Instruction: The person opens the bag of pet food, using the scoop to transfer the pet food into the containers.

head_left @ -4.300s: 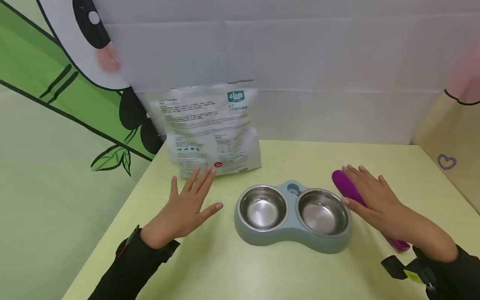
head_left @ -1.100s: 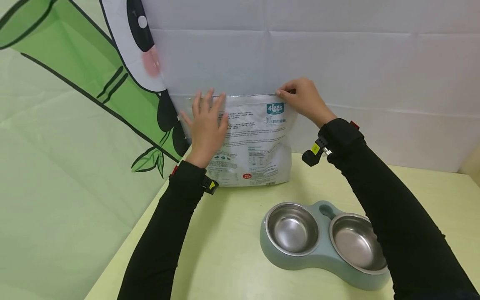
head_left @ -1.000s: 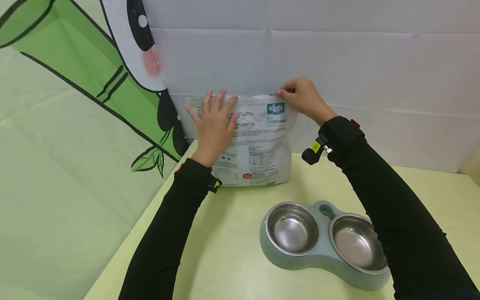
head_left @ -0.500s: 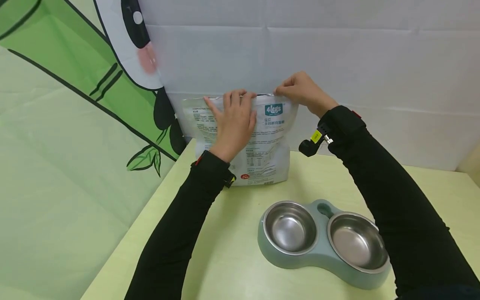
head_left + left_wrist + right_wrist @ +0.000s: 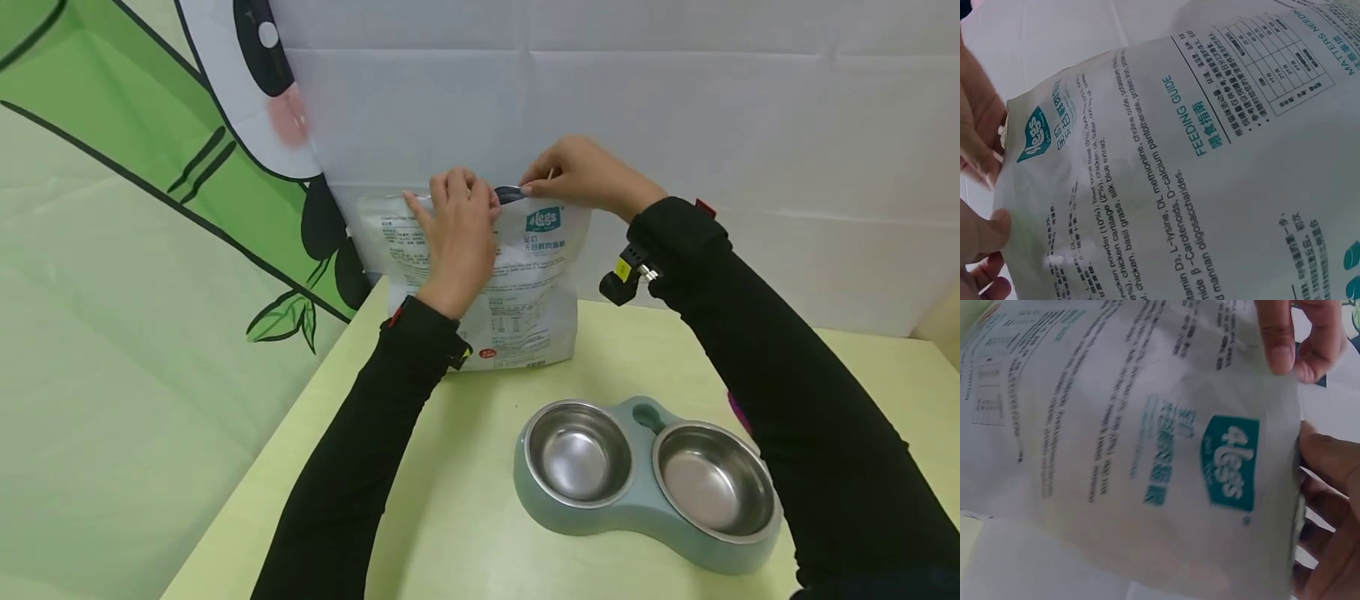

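A white pet food bag (image 5: 525, 292) with a teal "4legs" logo stands upright at the back of the table, against the wall sheet. My left hand (image 5: 461, 237) grips its top edge near the middle, fingers curled over the rim. To the right, my right hand (image 5: 588, 177) pinches the same edge above the logo. Between the two hands the bag's mouth gapes slightly, showing a dark gap (image 5: 510, 194). Up close in the right wrist view, thumb and fingers of the right hand (image 5: 1329, 494) hold the rim. The bag's contents are hidden.
A blue-green double pet bowl (image 5: 596, 521) with two steel bowls sits on the pale yellow table (image 5: 457, 500) in front of the bag. A purple object (image 5: 738, 412) shows partly behind the right sleeve. A printed cloth sheet (image 5: 675, 108) hangs behind the table.
Both hands have gone from above the table to the bag's top edge. The left hand has slid right along it and now grips; the mouth between the hands has parted.
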Demonstrator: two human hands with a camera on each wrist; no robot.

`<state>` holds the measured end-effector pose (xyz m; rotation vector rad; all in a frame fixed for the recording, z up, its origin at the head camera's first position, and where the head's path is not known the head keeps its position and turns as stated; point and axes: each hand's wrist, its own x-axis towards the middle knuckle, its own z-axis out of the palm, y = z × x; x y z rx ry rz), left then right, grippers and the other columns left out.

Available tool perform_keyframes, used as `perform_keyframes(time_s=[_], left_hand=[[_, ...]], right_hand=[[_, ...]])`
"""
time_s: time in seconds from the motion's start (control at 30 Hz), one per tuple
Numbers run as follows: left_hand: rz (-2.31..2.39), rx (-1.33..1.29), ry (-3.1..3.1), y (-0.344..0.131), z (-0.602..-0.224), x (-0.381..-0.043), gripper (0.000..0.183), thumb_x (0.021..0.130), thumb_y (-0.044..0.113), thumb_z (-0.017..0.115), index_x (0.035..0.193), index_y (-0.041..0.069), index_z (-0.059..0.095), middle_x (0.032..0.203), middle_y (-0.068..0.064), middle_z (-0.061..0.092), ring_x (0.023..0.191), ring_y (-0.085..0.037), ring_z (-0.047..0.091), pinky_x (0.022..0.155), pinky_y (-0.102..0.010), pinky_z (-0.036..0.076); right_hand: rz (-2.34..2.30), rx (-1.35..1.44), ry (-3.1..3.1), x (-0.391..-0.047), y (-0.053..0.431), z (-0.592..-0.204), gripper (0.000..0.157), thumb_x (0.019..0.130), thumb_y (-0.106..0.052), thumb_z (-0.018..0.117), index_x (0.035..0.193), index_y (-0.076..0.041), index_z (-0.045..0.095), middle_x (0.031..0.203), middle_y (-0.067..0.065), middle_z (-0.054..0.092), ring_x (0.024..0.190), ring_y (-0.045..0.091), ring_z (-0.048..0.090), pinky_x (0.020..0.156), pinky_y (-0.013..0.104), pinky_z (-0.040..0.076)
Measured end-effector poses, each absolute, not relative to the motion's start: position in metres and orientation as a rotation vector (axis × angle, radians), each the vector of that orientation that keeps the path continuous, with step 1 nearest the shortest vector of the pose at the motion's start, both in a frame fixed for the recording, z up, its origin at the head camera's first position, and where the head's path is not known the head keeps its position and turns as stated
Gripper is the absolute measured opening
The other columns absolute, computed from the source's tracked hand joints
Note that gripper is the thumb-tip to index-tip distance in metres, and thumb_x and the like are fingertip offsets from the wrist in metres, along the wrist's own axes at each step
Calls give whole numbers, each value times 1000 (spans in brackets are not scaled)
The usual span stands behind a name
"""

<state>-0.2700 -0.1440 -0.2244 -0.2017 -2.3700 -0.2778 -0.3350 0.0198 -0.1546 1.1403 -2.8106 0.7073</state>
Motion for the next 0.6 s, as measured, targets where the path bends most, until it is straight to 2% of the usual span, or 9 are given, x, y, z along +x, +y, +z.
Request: perform_keyframes(time_s=[0.17,0.3,0.47,0.6], left_hand=[[-358,-275,-2274,-147,-228,-268,16,95,22,41,85,13,50,97,-5,44,113,-26,33,100,-67,1],[-359,-318,-2222,-148,-230,-266,14,95,13,43,84,12,51,89,-5,48,108,-25,39,99,-67,1],[-241,-329,-2192,-148,-232,-263,14,94,10,44,84,12,53,85,-5,50,99,-25,44,102,-64,3],[-121,-352,-2146,-147,-231,-256,14,94,12,46,82,12,53,81,-5,51,86,-23,47,104,-53,18]], right_hand=[[437,1321,-2714,-331,0,-144,15,89,-11,54,92,-4,67,86,11,63,71,21,55,67,33,44],[322,1305,-2665,-329,-9,-141,19,89,-7,50,80,-5,67,72,10,60,60,21,51,58,32,39],[312,1220,-2653,-331,-11,-144,20,90,-8,49,81,-4,65,74,11,59,63,22,51,60,32,40],[339,1168,-2616,-336,-10,-147,22,90,-6,47,79,-2,65,73,12,58,62,21,49,60,31,38]])
